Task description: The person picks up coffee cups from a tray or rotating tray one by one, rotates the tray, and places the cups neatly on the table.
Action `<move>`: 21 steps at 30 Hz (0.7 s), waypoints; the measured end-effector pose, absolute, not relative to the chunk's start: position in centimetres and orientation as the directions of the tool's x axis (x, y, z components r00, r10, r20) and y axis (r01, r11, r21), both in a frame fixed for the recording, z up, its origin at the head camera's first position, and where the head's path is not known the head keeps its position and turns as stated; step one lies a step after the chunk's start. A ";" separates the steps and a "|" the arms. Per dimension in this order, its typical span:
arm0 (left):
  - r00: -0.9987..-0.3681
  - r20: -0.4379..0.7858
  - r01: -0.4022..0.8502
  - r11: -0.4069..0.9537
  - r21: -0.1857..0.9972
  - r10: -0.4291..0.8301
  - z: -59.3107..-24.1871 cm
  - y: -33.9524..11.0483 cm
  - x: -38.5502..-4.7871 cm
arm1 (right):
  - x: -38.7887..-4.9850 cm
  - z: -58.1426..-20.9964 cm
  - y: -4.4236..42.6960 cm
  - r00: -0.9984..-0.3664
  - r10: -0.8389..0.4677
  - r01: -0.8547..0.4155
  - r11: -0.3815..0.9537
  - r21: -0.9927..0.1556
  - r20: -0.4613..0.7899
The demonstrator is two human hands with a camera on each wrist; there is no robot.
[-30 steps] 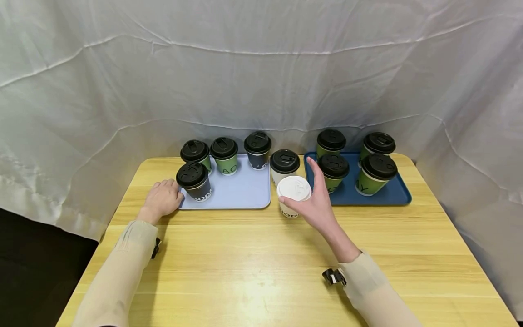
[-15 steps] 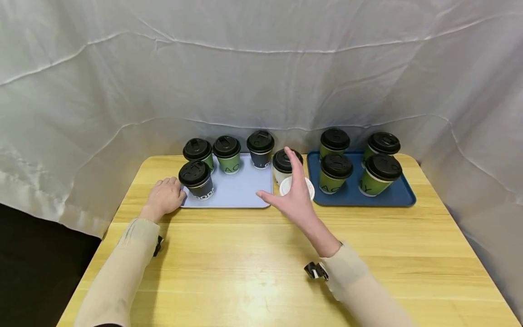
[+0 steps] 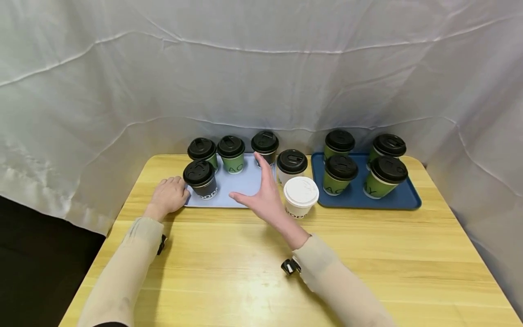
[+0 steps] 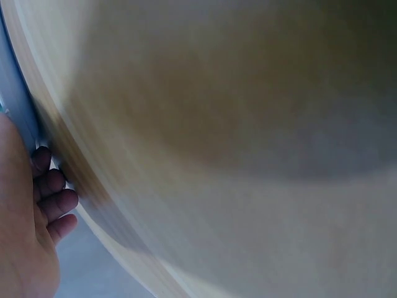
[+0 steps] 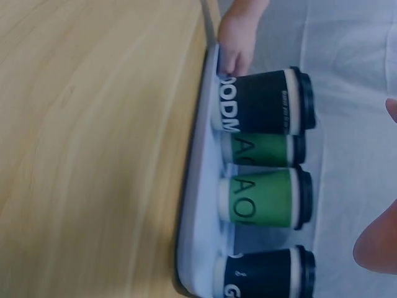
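My left hand point(image 3: 166, 196) rests at the left edge of the light blue tray point(image 3: 227, 187), beside a dark paper cup point(image 3: 206, 188) with a black lid. Its fingers point(image 4: 57, 202) are loosely bent in the left wrist view. Over the tray's front right corner, my right hand point(image 3: 267, 198) is spread, thumb and fingers wide apart and holding nothing. Two green cups point(image 3: 234, 163) and another dark cup point(image 3: 265, 144) stand upright along the tray's back. Just right of the right hand, a white-lidded white cup point(image 3: 301, 194) stands on the table.
Behind the white-lidded cup stands a white cup with a black lid point(image 3: 292, 162), between the trays. A dark blue tray point(image 3: 355, 200) at right bears several green cups point(image 3: 377, 184) with black lids. A pale curtain point(image 3: 261, 81) hangs behind the wooden table point(image 3: 220, 263).
My right hand has let go of the white-lidded cup and moved left, over the light tray's right part. The cup stays on the table. My left hand keeps its place.
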State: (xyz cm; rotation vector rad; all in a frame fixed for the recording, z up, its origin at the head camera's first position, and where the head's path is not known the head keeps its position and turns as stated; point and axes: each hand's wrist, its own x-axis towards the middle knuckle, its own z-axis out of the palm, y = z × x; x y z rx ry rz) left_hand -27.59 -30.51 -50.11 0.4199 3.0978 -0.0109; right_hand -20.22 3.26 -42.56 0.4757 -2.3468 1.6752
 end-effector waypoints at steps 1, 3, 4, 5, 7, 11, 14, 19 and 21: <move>-0.964 -0.014 0.266 0.964 -0.005 0.266 -50.1 -30.5 -27.6 | -20.4 -42.7 2.9 -0.927 -0.138 -0.374 0.303 -0.876 0.348; -0.964 -0.012 0.267 0.964 -0.008 0.267 -50.2 -30.5 -27.7 | -20.9 -43.1 2.3 -0.932 -0.150 -0.360 0.308 -0.881 0.329; -0.963 -0.011 0.268 0.963 -0.009 0.268 -50.2 -30.5 -27.8 | -21.1 -43.2 2.0 -0.935 -0.155 -0.351 0.308 -0.884 0.318; -0.963 -0.011 0.268 0.963 -0.009 0.268 -50.2 -30.5 -27.8 | -21.3 -43.3 1.7 -0.938 -0.160 -0.345 0.311 -0.886 0.309; -0.963 -0.013 0.268 0.963 -0.012 0.268 -50.1 -30.4 -27.8 | -21.8 -43.6 1.0 -0.940 -0.170 -0.337 0.313 -0.888 0.296; -0.964 -0.025 0.264 0.964 -0.017 0.263 -50.0 -30.4 -27.8 | -22.6 -44.0 -0.3 -0.948 -0.187 -0.308 0.333 -0.891 0.258; -0.966 -0.029 0.258 0.966 -0.015 0.258 -50.0 -30.4 -27.7 | -23.2 -44.4 -1.1 -0.951 -0.204 -0.291 0.347 -0.891 0.232; -0.966 -0.022 0.258 0.966 -0.012 0.258 -50.2 -30.5 -27.7 | -24.1 -45.3 -2.3 -0.950 -0.235 -0.284 0.370 -0.885 0.207; -0.966 -0.018 0.258 0.966 -0.011 0.258 -50.2 -30.6 -27.6 | -24.4 -45.6 -2.7 -0.949 -0.248 -0.278 0.373 -0.885 0.194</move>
